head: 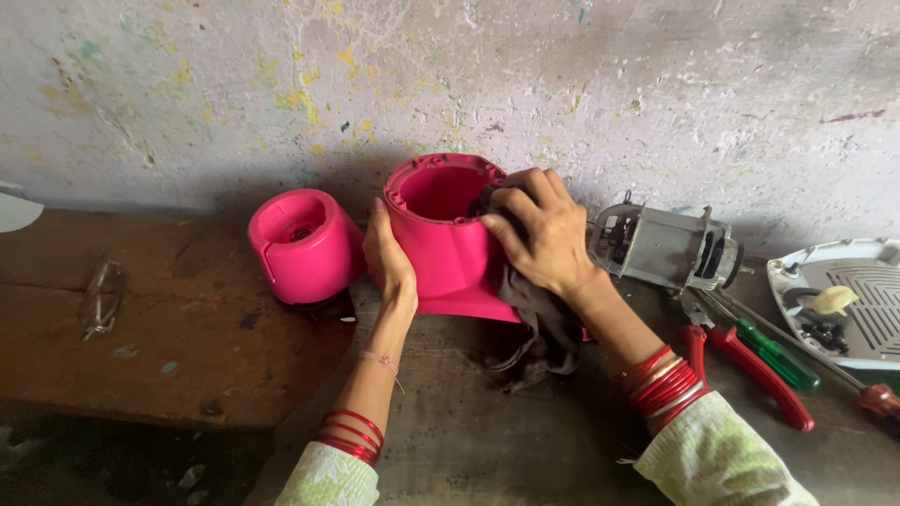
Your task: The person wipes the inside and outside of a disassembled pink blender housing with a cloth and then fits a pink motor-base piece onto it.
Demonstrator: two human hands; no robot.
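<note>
We are working at a worn table (450, 440) against a paint-flecked wall. We are steadying the large pink plastic housing (445, 234) at its middle; it looks light, stiff and smooth, so gripping its side wall and rim seems safest. A smaller pink housing (305, 244) is standing just left. Our left hand (387, 258) is cupping the big housing's side, fingers wrapped. Our right hand (539, 230) is pressing a dark, limp cloth (539, 333) over its rim. A grey motor (666, 246) and red-handled pliers (750, 370) are lying to the right.
</note>
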